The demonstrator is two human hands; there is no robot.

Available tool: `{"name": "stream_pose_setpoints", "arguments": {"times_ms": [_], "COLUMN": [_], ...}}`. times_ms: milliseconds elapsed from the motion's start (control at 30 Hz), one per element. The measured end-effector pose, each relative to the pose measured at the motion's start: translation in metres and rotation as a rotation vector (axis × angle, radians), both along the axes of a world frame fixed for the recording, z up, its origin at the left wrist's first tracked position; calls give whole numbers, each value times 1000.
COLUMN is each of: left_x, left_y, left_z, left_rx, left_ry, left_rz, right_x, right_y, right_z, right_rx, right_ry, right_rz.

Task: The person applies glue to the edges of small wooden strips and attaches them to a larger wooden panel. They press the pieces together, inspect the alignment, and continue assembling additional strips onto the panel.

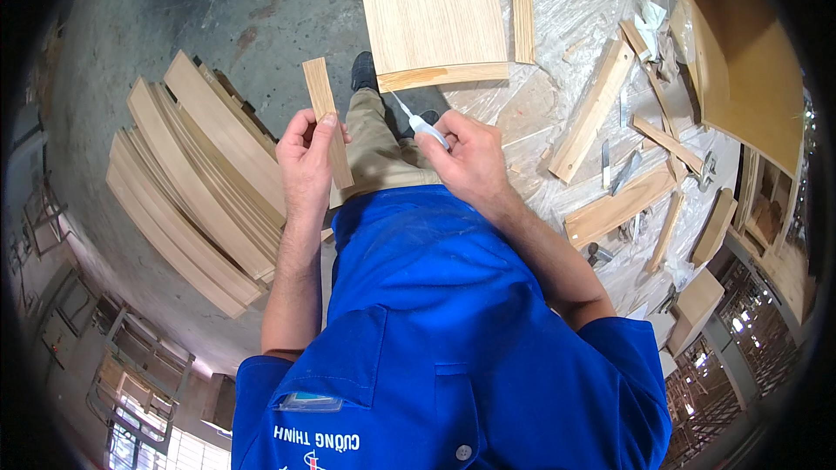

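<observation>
Blue work-shirt cloth filled the foreground as a person looked down over beige trousers at two occupied hands. At left, the left hand pinched a slim wooden strip between thumb and fingers, below its upper end, a hold that apparently left both ends free and the strip easy to turn. At right, the right hand was curled around a small white bottle with a thin nozzle, its tip slanted up and leftward near the corner of a wide, pale wooden panel; that angle probably let the tip point outward without the wrist bending far. The panel reached toward the person, its gently curved end facing them, presumably so that edge lay within easy reach. A darker patch marked part of the end; whether it was wet could not be told.

To the left, curved boards stood bunched together, likely nested by shape to save floor space. To the right, wooden offcuts lay scattered on clear plastic sheeting, perhaps spread to shield what was underneath.
</observation>
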State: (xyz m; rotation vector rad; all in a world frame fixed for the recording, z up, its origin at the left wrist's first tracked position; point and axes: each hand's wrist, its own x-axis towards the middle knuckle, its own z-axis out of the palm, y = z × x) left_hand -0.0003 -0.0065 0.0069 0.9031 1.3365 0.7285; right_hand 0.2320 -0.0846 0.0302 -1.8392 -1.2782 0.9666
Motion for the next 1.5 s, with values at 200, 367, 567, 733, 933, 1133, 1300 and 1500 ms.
{"name": "stream_pose_setpoints", "arguments": {"times_ms": [200, 367, 567, 733, 933, 1133, 1300, 1500], "left_x": [-1, -3, -1, -3, -4, -4, -4, -3], "left_y": [0, 0, -1, -2, -2, -2, -2, -2], "left_z": [-3, -4, 0, -2, -2, -1, -2, -1], "left_rx": [23, 16, 19, 20, 15, 9, 13, 16], "left_ry": [-13, -13, -13, -23, -13, 0, 5, -6], "left_rz": [-9, -9, -5, -1, 3, 6, 2, 2], "right_x": [-4, -3, -2, 0, -3, -4, -3, 0], "right_y": [9, 11, 6, 7, 13, 17, 18, 14], "right_z": [-6, -4, -1, 2, -2, -3, -3, 4], "right_rx": [13, 13, 3, 11, 1, -10, -2, -33], "right_ry": [-11, -18, -20, -22, -33, -21, -26, -32], "right_rz": [-6, 9, 24, 51, 41, 29, 31, 36]}}
